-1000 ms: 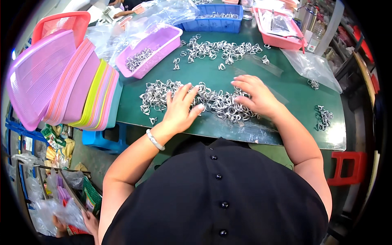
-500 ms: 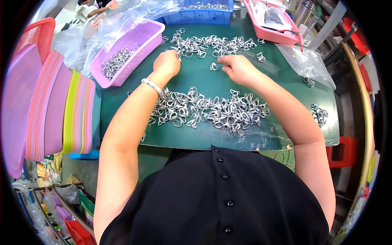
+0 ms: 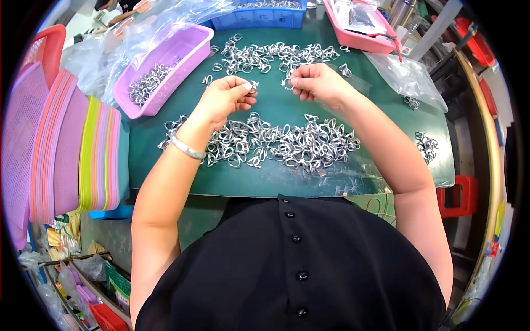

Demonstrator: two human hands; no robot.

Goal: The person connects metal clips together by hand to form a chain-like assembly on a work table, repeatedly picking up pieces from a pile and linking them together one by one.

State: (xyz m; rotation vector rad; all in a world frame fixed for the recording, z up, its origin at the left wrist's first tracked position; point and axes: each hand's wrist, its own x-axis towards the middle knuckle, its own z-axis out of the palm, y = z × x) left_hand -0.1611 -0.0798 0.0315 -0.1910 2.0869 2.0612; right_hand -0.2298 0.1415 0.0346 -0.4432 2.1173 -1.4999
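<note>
Silver metal rings lie in two heaps on the green table: a far heap (image 3: 279,55) and a larger near heap (image 3: 317,143) close to the front edge. Between the heaps, my left hand (image 3: 226,100) pinches one small ring (image 3: 253,86) between thumb and fingertips, raised over the tabletop. Opposite it, my right hand (image 3: 320,84) has thumb and forefinger closed on another ring (image 3: 286,83), just at the front of the far heap. A loose ring (image 3: 207,80) rests beyond my left hand.
A purple basket (image 3: 193,55) with more rings stands at the far left, beside stacked coloured baskets (image 3: 66,149). At the back are a blue crate (image 3: 256,20) and a pink tray (image 3: 359,39). Small ring clusters (image 3: 426,147) lie at the right. A person's arm shows far left.
My left hand has come back from the far heap toward me, now showing a ring in its fingertips. My right hand has moved slightly left and closed on the loose ring. The view has shifted slightly.
</note>
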